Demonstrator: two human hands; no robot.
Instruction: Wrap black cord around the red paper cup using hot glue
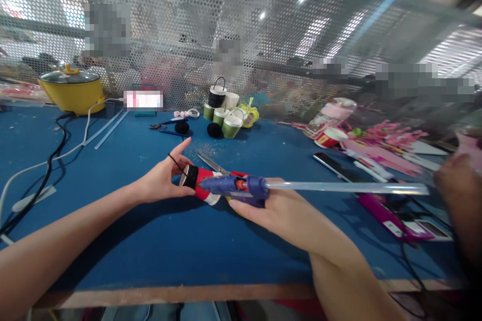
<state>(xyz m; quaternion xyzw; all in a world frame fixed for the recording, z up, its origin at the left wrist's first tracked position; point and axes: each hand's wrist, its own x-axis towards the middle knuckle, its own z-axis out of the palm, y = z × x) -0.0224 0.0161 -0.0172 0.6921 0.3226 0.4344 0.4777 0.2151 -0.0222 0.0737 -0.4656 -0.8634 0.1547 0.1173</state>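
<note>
My left hand (pixel 167 178) grips a small red paper cup (pixel 205 180) with a black band round one end, the cup lying on its side. A thin black cord (pixel 176 163) stands out from that banded end. In my right hand (pixel 276 210) is a blue glue gun (pixel 229 185), its nozzle at the cup's band. A long clear glue stick (pixel 346 187) juts from its back toward the right. Just beyond the cup, scissors (pixel 211 162) lie partly hidden behind it and the gun.
Small green and white cups (pixel 232 126), black pompoms (pixel 214 130) and pliers (pixel 165 129) sit further back. A yellow electric pot (pixel 73 93) with cords is at left. On the right are a phone (pixel 333 166), a magenta power strip (pixel 391 218), pink strips and another person's hand (pixel 454 180).
</note>
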